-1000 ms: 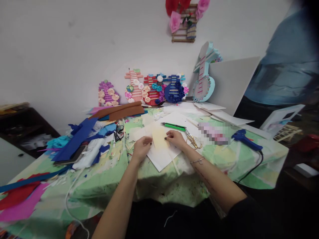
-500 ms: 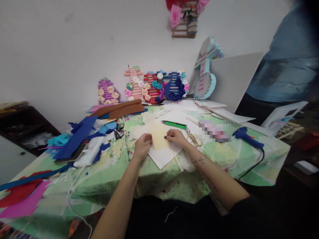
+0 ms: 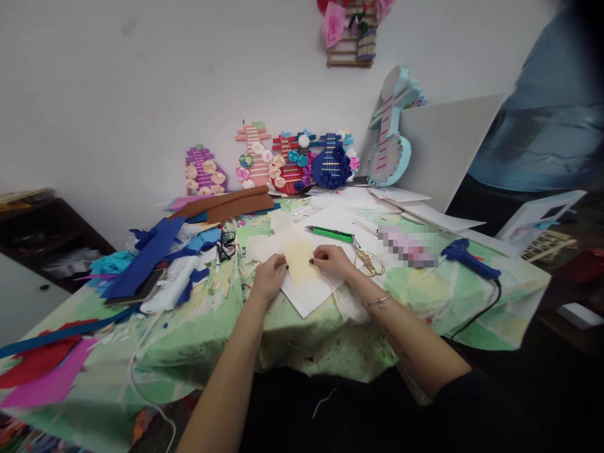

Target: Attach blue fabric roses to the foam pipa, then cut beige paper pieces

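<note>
My left hand [image 3: 267,277] and my right hand [image 3: 334,261] both pinch a small pale yellow sheet [image 3: 299,261], one at each side edge. The sheet lies over a white paper [image 3: 310,294] on the green tablecloth [image 3: 202,327]. My fingers are curled closed on the yellow sheet's edges. A bracelet sits on my right wrist. Gold scissors [image 3: 367,261] and a green pen-like cutter [image 3: 330,233] lie just right of and behind my right hand.
A blue glue gun [image 3: 469,260] with a black cord lies at right. Blue, white, red and pink foam scraps [image 3: 151,261] pile at left. Spectacles [image 3: 226,244] lie beside them. Decorated craft guitars [image 3: 292,163] lean on the wall. White boards [image 3: 438,157] stand at back right.
The yellow sheet has been lowered slightly and now lies flatter on the white paper. Both hands keep their pinch and have barely shifted.
</note>
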A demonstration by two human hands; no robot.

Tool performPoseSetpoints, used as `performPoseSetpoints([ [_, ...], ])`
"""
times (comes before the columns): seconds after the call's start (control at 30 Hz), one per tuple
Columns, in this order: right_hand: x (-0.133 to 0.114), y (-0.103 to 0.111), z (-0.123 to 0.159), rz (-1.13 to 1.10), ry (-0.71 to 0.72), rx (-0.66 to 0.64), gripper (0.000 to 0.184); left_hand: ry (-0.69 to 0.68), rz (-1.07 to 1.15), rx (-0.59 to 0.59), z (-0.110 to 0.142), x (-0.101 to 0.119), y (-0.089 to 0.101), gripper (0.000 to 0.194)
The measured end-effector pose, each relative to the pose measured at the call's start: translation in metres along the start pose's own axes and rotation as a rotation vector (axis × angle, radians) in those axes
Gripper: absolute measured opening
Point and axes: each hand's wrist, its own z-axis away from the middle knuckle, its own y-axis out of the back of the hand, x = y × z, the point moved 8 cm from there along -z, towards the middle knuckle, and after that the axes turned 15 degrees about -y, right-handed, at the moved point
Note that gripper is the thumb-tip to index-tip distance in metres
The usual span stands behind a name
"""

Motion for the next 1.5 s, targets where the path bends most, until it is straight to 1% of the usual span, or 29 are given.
performPoseSetpoints([
  [0.3,0.0,0.001,0.001,0.021,0.0,0.011,0.008,-0.001,-0.085,-0.007,0.0,0.0,0.0,0.028],
  [0.57,-0.001,0.003,0.001,0.057,0.002,0.036,0.012,-0.021,-0.139,-0.037,-0.001,-0.002,-0.001,0.025],
  [0.73,-0.002,0.004,0.003,0.082,0.0,0.051,0.014,-0.029,-0.156,-0.053,0.0,-0.006,-0.002,0.026],
  [0.93,-0.005,0.004,0.003,0.109,0.006,0.058,0.012,-0.025,-0.189,-0.066,-0.001,-0.012,-0.004,0.033],
  [1.27,0.003,0.004,-0.001,0.079,-0.032,0.072,0.011,-0.045,-0.224,-0.093,-0.001,-0.01,-0.005,0.031],
  [1.5,0.001,0.007,0.0,0.06,-0.042,0.079,0.015,-0.054,-0.236,-0.099,-0.001,-0.011,-0.005,0.03],
])
